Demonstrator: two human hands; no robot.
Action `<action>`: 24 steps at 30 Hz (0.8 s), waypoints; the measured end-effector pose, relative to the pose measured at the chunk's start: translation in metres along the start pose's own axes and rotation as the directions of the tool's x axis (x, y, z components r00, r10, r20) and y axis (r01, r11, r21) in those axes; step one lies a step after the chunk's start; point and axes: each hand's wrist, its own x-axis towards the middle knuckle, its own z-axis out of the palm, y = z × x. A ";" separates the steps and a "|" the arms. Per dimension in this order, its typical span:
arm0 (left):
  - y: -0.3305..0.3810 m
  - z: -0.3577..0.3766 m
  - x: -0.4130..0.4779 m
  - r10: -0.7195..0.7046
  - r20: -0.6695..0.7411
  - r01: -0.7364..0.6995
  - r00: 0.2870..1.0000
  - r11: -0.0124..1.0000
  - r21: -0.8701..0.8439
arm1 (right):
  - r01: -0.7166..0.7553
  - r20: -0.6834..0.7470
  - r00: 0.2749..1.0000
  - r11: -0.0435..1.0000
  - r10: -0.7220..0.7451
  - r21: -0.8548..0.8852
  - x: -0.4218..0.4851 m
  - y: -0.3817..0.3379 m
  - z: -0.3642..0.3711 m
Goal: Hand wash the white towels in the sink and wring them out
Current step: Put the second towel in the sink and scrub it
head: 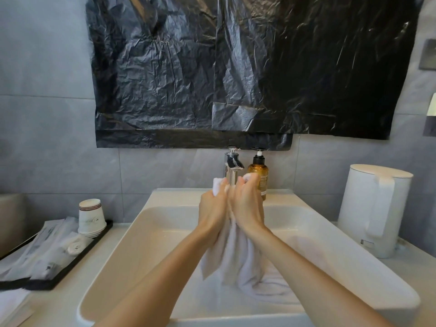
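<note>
A wet white towel [232, 258] hangs over the white sink [122, 251], held up in front of the chrome faucet [232, 166]. My left hand [213, 210] grips its upper left part, with a bunched end sticking out above the fingers. Close beside it, my right hand [247, 205] grips the upper right part. The two hands almost touch. The towel's lower end trails into the basin, where more white towel [271, 289] lies bunched on the bottom right. A thin stream of water runs down from the hanging cloth.
An amber pump bottle [258, 172] stands right of the faucet. A white kettle [375, 208] sits on the right counter. On the left, a black tray [70, 263] holds stacked paper cups [91, 218] and wrapped toiletries. Black plastic sheeting [236, 67] covers the wall above.
</note>
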 end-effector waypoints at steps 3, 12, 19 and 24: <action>-0.002 -0.002 0.003 -0.040 -0.005 0.041 0.999 0.998 0.040 | 0.154 0.128 0.982 0.981 -0.138 -0.121 -0.023 0.007 0.001; 0.001 -0.001 0.004 -0.060 -0.024 0.060 0.998 0.998 0.001 | 0.177 0.126 0.976 0.984 -0.176 0.004 -0.028 0.005 -0.002; 0.004 0.002 -0.004 -0.060 0.032 0.061 0.998 0.998 -0.013 | -0.024 0.049 0.999 0.995 0.020 0.092 -0.008 0.005 -0.002; 0.005 -0.007 0.006 -0.123 -0.033 0.121 0.992 0.991 -0.065 | 0.243 0.210 0.948 0.970 -0.238 0.002 -0.016 0.003 0.002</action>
